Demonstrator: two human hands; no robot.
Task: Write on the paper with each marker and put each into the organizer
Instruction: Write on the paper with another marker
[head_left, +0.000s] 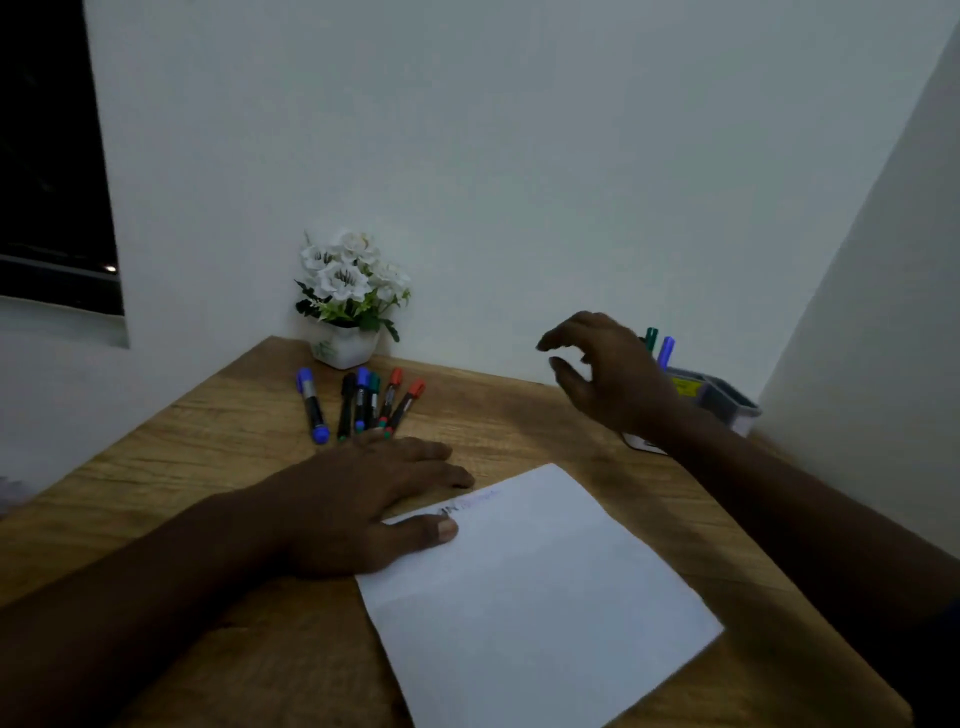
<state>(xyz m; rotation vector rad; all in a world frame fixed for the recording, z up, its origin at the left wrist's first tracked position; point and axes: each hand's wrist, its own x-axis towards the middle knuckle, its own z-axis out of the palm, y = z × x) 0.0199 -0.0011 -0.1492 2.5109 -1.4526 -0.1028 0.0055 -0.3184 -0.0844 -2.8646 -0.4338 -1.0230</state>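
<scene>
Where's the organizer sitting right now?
Head view: the grey plastic organizer sits at the far right of the wooden table by the white wall, partly behind the raised right hand, with a green marker and a blue marker standing in it.

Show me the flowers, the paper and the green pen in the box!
flowers (345, 275), head view, on a white bloom.
paper (535, 587), head view, on its blank middle.
green pen (650, 336), head view, on its top end.

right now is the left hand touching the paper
Touching. The head view shows the left hand with its thumb lying flat on the paper at its upper left edge, and no gap between them.
</scene>
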